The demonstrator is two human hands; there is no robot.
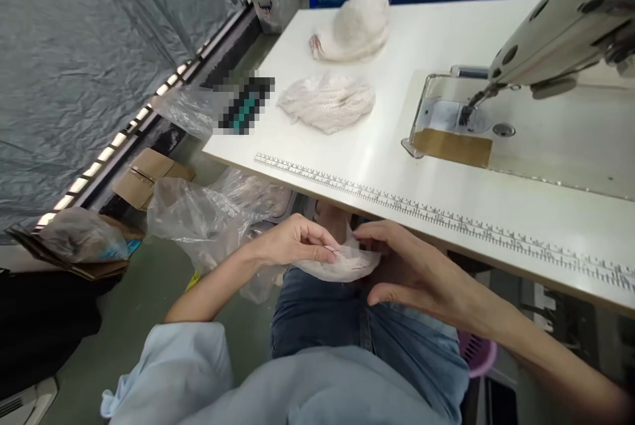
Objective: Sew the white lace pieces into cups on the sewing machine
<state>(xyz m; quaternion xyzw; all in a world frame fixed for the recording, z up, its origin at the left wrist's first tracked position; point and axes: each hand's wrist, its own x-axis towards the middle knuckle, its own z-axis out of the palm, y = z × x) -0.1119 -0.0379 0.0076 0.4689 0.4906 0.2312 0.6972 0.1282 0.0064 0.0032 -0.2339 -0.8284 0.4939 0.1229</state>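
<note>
A thin, whitish, sheer piece of fabric (347, 268) is held over my lap, just below the table's front edge. My left hand (301, 241) pinches its left side between thumb and fingers. At the fabric's right side is my right hand (419, 270), its thumb spread well away from its fingers. The fingertips of that hand reach the fabric's upper edge; whether they press on it I cannot tell. On the white table lie a flat, crumpled lacy white fabric piece (330, 102) and, behind it, a rounded white fabric bundle (360, 25).
A sewing machine (550, 35) stands on the right of the white table (397, 154). A printed ruler (397, 203) runs along the front edge. Clear plastic bags (191, 213) and a cardboard box (149, 177) are on the floor at left. A purple basket (479, 352) sits below right.
</note>
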